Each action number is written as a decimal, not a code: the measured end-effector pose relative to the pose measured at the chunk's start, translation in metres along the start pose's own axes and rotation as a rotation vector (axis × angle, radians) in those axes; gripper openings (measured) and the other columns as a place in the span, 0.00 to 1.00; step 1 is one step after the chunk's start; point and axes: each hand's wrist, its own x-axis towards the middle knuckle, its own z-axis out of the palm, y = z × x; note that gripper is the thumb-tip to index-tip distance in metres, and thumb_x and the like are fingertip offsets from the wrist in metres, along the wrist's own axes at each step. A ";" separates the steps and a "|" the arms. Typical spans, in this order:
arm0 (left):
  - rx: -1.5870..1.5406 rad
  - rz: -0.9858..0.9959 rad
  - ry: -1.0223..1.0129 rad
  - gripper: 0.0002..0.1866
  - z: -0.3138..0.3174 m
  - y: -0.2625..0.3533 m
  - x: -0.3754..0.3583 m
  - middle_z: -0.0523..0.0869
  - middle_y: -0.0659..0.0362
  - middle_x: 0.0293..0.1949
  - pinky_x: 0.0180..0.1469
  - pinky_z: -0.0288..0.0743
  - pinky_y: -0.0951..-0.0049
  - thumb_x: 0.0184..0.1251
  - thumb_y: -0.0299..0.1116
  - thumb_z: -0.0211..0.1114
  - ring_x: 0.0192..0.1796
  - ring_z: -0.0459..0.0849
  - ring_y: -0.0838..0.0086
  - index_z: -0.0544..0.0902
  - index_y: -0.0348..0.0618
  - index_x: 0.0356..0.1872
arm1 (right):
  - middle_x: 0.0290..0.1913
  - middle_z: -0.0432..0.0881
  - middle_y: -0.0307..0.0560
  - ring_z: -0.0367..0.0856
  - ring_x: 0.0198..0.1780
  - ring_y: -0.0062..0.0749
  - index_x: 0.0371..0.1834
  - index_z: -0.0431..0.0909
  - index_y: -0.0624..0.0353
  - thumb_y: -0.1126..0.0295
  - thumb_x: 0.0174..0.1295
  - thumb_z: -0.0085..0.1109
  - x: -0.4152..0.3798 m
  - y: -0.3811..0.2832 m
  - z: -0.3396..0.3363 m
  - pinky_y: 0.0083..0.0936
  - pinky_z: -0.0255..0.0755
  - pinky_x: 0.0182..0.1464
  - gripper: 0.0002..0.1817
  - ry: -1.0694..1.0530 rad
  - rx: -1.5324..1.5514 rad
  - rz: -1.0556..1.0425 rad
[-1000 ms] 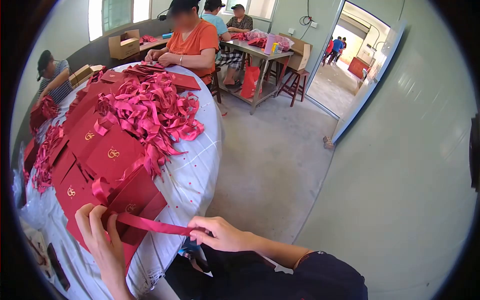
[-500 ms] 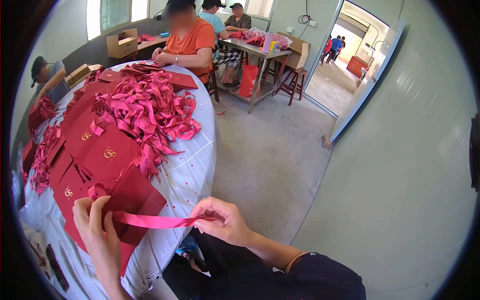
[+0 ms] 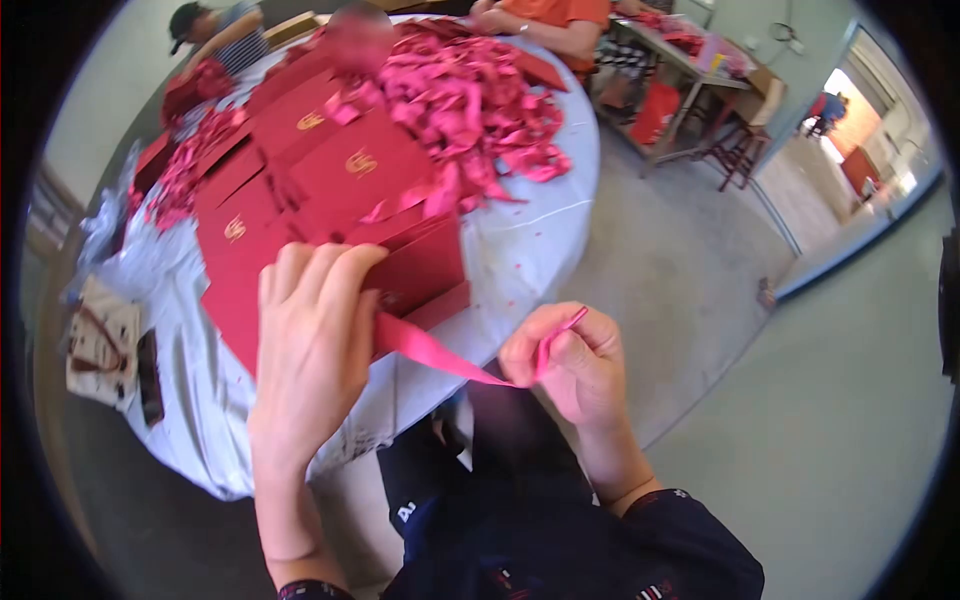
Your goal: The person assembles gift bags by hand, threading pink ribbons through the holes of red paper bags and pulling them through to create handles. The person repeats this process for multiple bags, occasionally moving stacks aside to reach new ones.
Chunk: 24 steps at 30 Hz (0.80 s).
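Note:
My right hand is closed in a pinch on the free end of a pink-red ribbon. The ribbon stretches taut to my left hand, where its other end goes out of sight behind the fingers. My left hand is wrapped over the edge of a dark red paper bag at the table's near side; its fingertips are partly hidden. More flat red bags with gold emblems lie just beyond, overlapping each other.
A large heap of pink-red ribbons covers the far part of the round table with a white cloth. A person in orange and one in stripes sit across. Left are a canvas bag and a dark phone-like object.
The view has tilted down and turned left, so the table appears higher and further right. Both hands keep hold; the ribbon now slopes down to my right hand, its end curling up past the fingers.

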 end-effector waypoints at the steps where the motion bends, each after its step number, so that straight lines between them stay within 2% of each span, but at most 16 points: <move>1: -0.001 -0.009 -0.008 0.14 0.000 0.001 0.001 0.80 0.56 0.35 0.48 0.65 0.67 0.57 0.22 0.63 0.41 0.74 0.62 0.79 0.41 0.46 | 0.37 0.82 0.57 0.80 0.32 0.35 0.46 0.77 0.67 0.72 0.70 0.49 0.003 -0.001 0.004 0.29 0.75 0.40 0.10 0.005 -0.089 0.102; 2: 0.010 -0.018 0.009 0.13 0.003 0.000 0.001 0.80 0.57 0.33 0.46 0.64 0.68 0.57 0.23 0.64 0.40 0.74 0.64 0.80 0.41 0.45 | 0.31 0.82 0.54 0.79 0.28 0.31 0.44 0.76 0.68 0.75 0.70 0.48 0.007 0.000 0.015 0.23 0.75 0.36 0.08 0.129 -0.267 0.135; 3: 0.017 -0.024 0.029 0.12 0.008 -0.001 0.002 0.80 0.59 0.32 0.45 0.63 0.69 0.57 0.25 0.64 0.39 0.73 0.65 0.80 0.42 0.43 | 0.31 0.82 0.54 0.79 0.28 0.31 0.44 0.76 0.68 0.75 0.70 0.48 0.010 0.008 0.018 0.23 0.75 0.36 0.08 0.123 -0.252 0.150; 5: 0.029 -0.030 0.016 0.10 0.012 -0.005 0.005 0.80 0.59 0.31 0.45 0.63 0.70 0.57 0.26 0.65 0.38 0.73 0.65 0.81 0.41 0.42 | 0.32 0.83 0.53 0.79 0.30 0.25 0.44 0.76 0.68 0.77 0.69 0.51 0.017 0.020 0.018 0.20 0.74 0.36 0.07 0.196 -0.411 0.133; 6: 0.030 -0.022 0.011 0.09 0.014 -0.007 0.007 0.80 0.59 0.30 0.45 0.63 0.70 0.57 0.27 0.65 0.37 0.73 0.65 0.82 0.41 0.40 | 0.35 0.84 0.50 0.79 0.32 0.21 0.46 0.77 0.68 0.77 0.67 0.55 0.020 0.025 0.014 0.18 0.73 0.37 0.08 0.152 -0.438 0.117; 11: -0.017 -0.083 0.023 0.07 0.021 -0.022 0.014 0.81 0.57 0.30 0.44 0.63 0.70 0.57 0.27 0.66 0.36 0.73 0.65 0.84 0.40 0.37 | 0.38 0.84 0.46 0.80 0.35 0.19 0.47 0.77 0.67 0.75 0.67 0.57 0.037 0.039 0.017 0.15 0.73 0.39 0.09 0.184 -0.483 0.103; 13: -0.190 -0.183 -0.027 0.08 0.021 -0.029 0.016 0.81 0.55 0.30 0.42 0.66 0.69 0.57 0.25 0.65 0.36 0.74 0.66 0.84 0.39 0.38 | 0.40 0.84 0.46 0.79 0.34 0.19 0.47 0.77 0.68 0.75 0.67 0.57 0.044 0.043 0.022 0.16 0.73 0.39 0.09 0.206 -0.614 0.041; 15: -0.251 -0.211 -0.040 0.09 0.022 -0.036 0.019 0.81 0.54 0.30 0.42 0.69 0.71 0.58 0.25 0.66 0.37 0.75 0.68 0.85 0.38 0.40 | 0.40 0.83 0.45 0.79 0.33 0.18 0.47 0.77 0.68 0.77 0.66 0.58 0.049 0.046 0.026 0.15 0.73 0.38 0.09 0.218 -0.592 0.051; 17: -0.366 -0.275 -0.086 0.10 0.019 -0.038 0.022 0.82 0.55 0.26 0.44 0.71 0.65 0.58 0.27 0.66 0.37 0.77 0.64 0.86 0.39 0.41 | 0.38 0.82 0.43 0.79 0.33 0.18 0.46 0.77 0.68 0.79 0.63 0.60 0.053 0.049 0.029 0.14 0.73 0.36 0.09 0.249 -0.609 -0.040; 18: -0.363 -0.281 -0.078 0.10 0.019 -0.040 0.022 0.82 0.55 0.26 0.44 0.71 0.65 0.58 0.27 0.66 0.37 0.77 0.64 0.86 0.39 0.41 | 0.35 0.81 0.41 0.78 0.33 0.17 0.44 0.77 0.68 0.81 0.62 0.61 0.055 0.051 0.029 0.13 0.72 0.34 0.08 0.269 -0.584 -0.054; 20: -0.422 -0.258 -0.081 0.10 0.020 -0.043 0.021 0.84 0.53 0.27 0.41 0.76 0.67 0.59 0.25 0.65 0.34 0.81 0.66 0.85 0.36 0.43 | 0.34 0.81 0.40 0.78 0.32 0.16 0.43 0.77 0.67 0.81 0.62 0.61 0.056 0.053 0.028 0.13 0.72 0.34 0.08 0.273 -0.637 -0.066; 24: -0.556 -0.320 -0.124 0.10 0.016 -0.041 0.023 0.86 0.52 0.28 0.39 0.78 0.71 0.60 0.24 0.65 0.32 0.84 0.69 0.85 0.35 0.42 | 0.32 0.81 0.38 0.75 0.29 0.12 0.40 0.77 0.66 0.82 0.62 0.60 0.058 0.054 0.030 0.11 0.69 0.31 0.05 0.290 -0.708 -0.102</move>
